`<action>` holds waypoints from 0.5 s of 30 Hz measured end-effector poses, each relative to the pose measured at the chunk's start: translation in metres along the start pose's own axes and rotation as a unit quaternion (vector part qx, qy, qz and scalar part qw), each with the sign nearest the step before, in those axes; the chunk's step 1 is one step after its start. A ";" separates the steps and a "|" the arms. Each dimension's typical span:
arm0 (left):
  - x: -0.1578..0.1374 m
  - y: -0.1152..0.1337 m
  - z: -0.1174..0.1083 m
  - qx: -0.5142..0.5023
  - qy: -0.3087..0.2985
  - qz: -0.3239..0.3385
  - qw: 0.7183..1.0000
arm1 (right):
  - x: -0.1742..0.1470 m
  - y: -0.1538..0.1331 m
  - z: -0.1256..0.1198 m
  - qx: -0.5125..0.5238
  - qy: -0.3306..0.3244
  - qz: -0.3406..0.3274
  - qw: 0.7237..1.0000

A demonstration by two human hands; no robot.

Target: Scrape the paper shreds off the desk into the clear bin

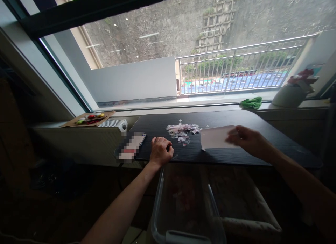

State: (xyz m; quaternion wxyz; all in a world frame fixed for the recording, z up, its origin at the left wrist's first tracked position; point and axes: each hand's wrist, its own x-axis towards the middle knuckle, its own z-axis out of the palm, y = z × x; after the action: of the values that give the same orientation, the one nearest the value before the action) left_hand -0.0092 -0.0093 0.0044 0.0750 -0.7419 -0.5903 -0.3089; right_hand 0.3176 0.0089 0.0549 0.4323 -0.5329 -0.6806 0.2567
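Observation:
A thin white card or sheet (214, 137) is gripped at its right end by my right hand (240, 135), whose fingers are slightly blurred. The card's left edge is just above or on the dark tabletop (228, 119); I cannot tell which. My left hand (161, 149) rests at the table's near edge with its fingers curled; whatever they hold, if anything, is hidden. Between and beyond the hands lies a loose pile of small torn paper scraps (183, 130), with a few stray bits around it.
Left of my left hand lies a blurred-out phone-like item (131, 148). Below the near edge stands a clear plastic bin (157, 205). A green cloth (251, 103) and a pale container (288, 95) sit on the windowsill. Cardboard with colourful items (89, 119) lies at left, beside a radiator (78, 146).

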 end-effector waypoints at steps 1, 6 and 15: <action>0.000 0.000 0.000 0.002 -0.001 0.000 1.000 | 0.000 -0.001 -0.001 0.012 0.004 0.002 1.000; 0.000 -0.001 0.000 0.012 -0.001 0.002 1.000 | 0.012 -0.018 0.042 0.093 -0.032 -0.021 0.995; 0.000 0.001 -0.001 0.004 0.004 0.004 1.000 | 0.003 -0.004 0.011 -0.031 -0.033 -0.017 0.999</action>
State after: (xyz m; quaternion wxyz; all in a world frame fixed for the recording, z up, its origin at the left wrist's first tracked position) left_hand -0.0089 -0.0099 0.0050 0.0820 -0.7429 -0.5881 -0.3091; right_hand 0.3061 0.0117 0.0539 0.3972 -0.5256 -0.7112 0.2452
